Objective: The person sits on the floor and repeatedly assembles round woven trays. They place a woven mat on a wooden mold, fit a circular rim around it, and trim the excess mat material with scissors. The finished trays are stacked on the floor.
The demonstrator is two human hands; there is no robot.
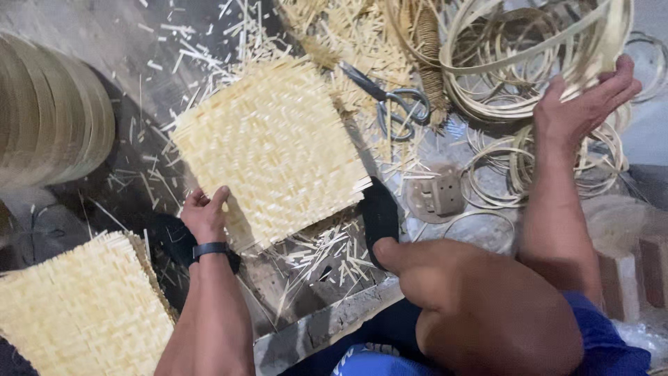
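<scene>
While the left hand (205,214) fingers are pinching the woven mat (271,150), right fingers (591,94) are gripping bamboo hoops (529,63); the mat may be slipping.

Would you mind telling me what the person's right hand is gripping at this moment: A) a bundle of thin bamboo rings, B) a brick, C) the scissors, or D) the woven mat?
A: the right hand is closed on the bundle of thin bamboo rings, while the scissors lie untouched on the floor and the left hand holds the woven mat.
</scene>
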